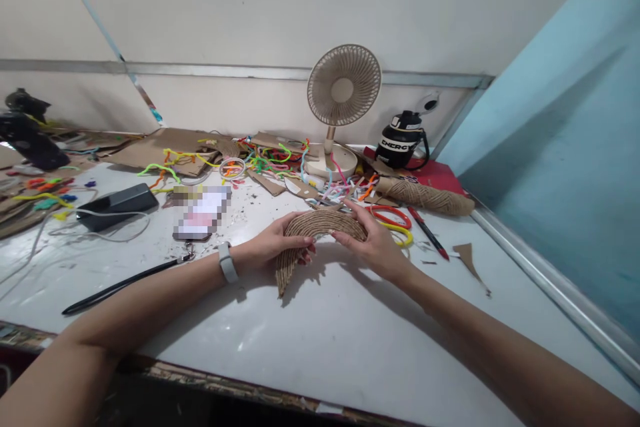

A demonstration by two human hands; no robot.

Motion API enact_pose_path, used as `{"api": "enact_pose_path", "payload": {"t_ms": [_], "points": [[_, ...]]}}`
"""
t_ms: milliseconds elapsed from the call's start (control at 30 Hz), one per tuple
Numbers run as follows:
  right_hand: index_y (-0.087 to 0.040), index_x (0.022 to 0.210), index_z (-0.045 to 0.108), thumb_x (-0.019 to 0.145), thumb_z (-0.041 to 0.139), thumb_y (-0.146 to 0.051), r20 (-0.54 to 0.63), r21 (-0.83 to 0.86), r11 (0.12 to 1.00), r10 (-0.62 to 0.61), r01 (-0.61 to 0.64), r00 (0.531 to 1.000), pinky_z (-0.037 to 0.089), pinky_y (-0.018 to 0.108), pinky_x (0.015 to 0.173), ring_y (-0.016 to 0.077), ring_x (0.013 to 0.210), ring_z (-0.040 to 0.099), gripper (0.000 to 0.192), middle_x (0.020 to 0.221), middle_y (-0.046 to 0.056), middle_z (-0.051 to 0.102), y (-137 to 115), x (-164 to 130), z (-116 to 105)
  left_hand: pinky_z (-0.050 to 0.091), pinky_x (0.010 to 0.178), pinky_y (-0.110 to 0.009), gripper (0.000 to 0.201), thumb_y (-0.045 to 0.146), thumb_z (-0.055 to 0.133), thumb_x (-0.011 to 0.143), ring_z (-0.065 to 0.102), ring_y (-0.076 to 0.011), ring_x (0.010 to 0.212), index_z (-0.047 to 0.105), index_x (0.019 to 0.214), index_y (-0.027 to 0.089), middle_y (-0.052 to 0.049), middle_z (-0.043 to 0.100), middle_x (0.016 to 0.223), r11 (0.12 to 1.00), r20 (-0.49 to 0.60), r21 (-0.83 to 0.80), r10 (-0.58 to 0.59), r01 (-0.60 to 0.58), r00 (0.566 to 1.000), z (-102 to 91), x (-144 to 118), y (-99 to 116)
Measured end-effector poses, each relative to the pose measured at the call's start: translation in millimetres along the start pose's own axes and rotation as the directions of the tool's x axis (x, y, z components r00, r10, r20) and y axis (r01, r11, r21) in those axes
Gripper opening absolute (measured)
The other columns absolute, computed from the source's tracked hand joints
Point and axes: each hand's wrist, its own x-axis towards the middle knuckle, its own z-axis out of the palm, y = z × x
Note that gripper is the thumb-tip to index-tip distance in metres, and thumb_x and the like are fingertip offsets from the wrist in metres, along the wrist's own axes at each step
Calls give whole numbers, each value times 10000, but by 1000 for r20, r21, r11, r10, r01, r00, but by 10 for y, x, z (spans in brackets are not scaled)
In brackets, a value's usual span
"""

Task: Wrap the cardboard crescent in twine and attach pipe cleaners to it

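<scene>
A curved, crescent-like piece covered in rows of brown twine (pixel 320 221) is held just above the white table, its pointed end hanging down at the left. My left hand (pixel 286 240) grips its left part, thumb on top and fingers curled beneath. At the other end, my right hand (pixel 370 240) pinches the piece between thumb and fingers. The underside of the piece is hidden. Close behind my right hand lie a red ring (pixel 390 216) and a yellow ring (pixel 406 235).
Behind my hands stand a desk fan (pixel 344 85), a twine roll (pixel 425 196), a black bottle (pixel 399 141) and tangled pipe cleaners (pixel 270 157). A phone (pixel 203 213), black power bank (pixel 117 205) and strap (pixel 125 285) lie left. At right are a red pen (pixel 429 233) and cardboard scrap (pixel 467 260).
</scene>
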Motion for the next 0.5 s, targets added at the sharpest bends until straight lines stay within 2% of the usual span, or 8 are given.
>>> {"api": "enact_pose_path", "payload": {"t_ms": [233, 367, 500], "points": [[-242, 1413, 432, 777, 676, -463, 46, 150, 983, 104, -109, 994, 574, 367, 678, 172, 736, 631, 717, 1198, 109, 575, 21, -3, 50, 528, 528, -248, 472, 274, 680, 840, 630, -132, 570, 428, 1227, 178, -52, 650, 758, 1000, -26, -19, -26, 25, 999, 31, -18, 17], [-237, 1395, 450, 771, 678, -447, 64, 207, 967, 135, -146, 989, 570, 331, 613, 149, 703, 610, 697, 1173, 102, 568, 16, -8, 85, 530, 526, -248, 446, 272, 689, 834, 637, -136, 562, 431, 1186, 182, -49, 652, 734, 1000, -11, -9, -29, 29, 1000, -11, -4, -40], [-229, 1387, 453, 763, 685, -434, 80, 245, 955, 151, -166, 985, 571, 307, 580, 145, 710, 600, 696, 1125, 88, 580, -17, -6, 85, 558, 580, -280, 493, 268, 693, 831, 667, -158, 621, 434, 1242, 184, -56, 664, 771, 1000, -13, -19, -19, 19, 1000, -31, 6, -55]]}}
